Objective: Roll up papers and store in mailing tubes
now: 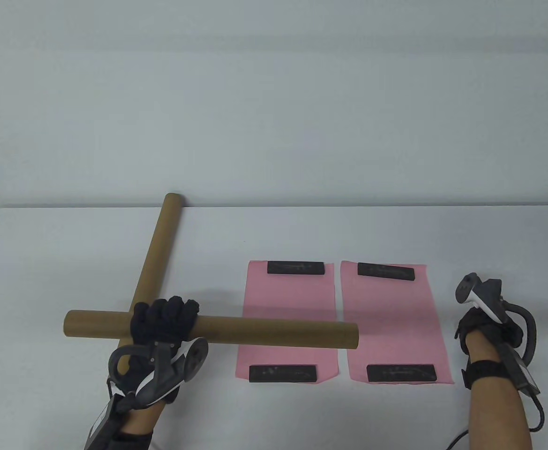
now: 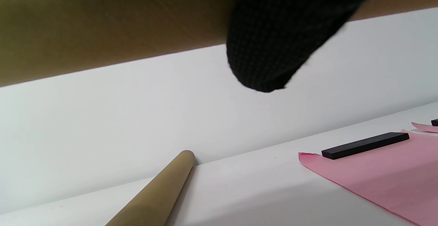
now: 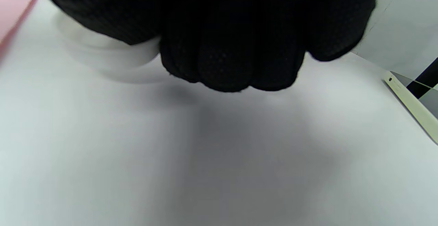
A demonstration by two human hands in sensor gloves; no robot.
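My left hand (image 1: 163, 321) grips a brown mailing tube (image 1: 274, 330) around its middle and holds it level above the table, its right end over the left pink paper (image 1: 289, 318). The tube fills the top of the left wrist view (image 2: 102, 24). A second brown tube (image 1: 156, 253) lies on the table at an angle, crossing under the held one; it also shows in the left wrist view (image 2: 157, 195). A second pink paper (image 1: 393, 321) lies to the right. My right hand (image 1: 487, 330) is curled into a fist on the table right of the papers, holding nothing.
Each paper is pinned flat by black bar weights (image 1: 296, 267) (image 1: 283, 373) (image 1: 386, 271) (image 1: 401, 373) at its far and near ends. The table's far edge (image 1: 349, 206) meets a pale wall. A checkered board (image 3: 417, 96) lies at the far right.
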